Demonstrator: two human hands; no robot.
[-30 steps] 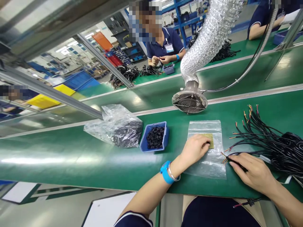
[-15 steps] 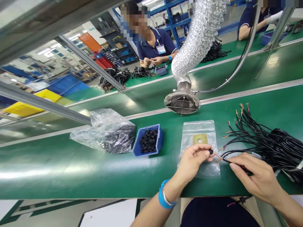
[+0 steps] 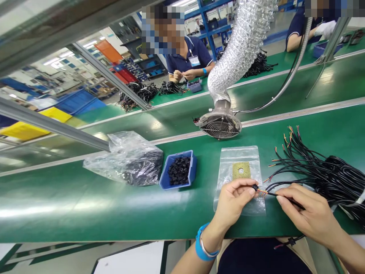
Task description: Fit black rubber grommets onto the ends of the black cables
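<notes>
Between the thumb and fingers of my left hand (image 3: 235,198) is a small black plastic part (image 3: 254,187). My right hand (image 3: 309,211) pinches a black cable (image 3: 293,203) close to its stripped end. Thin coloured wires (image 3: 262,191) run from that cable end to the black part; whether they sit inside it I cannot tell. Both hands are over a clear zip bag (image 3: 226,160) with a yellow sponge (image 3: 241,170) on or in it. The cable's other end (image 3: 291,241), with a black piece on it, hangs at the table edge.
A blue bin (image 3: 192,171) of black parts and a plastic bag (image 3: 125,160) stand left. A bundle of black cables (image 3: 333,175) lies right. A fume extractor (image 3: 221,123) hangs ahead. Across the bench, a co-worker (image 3: 188,57) handles small parts; another person (image 3: 299,34) works farther right.
My left hand has shifted slightly right and down with the black part. The right hand stays almost still on the cable.
</notes>
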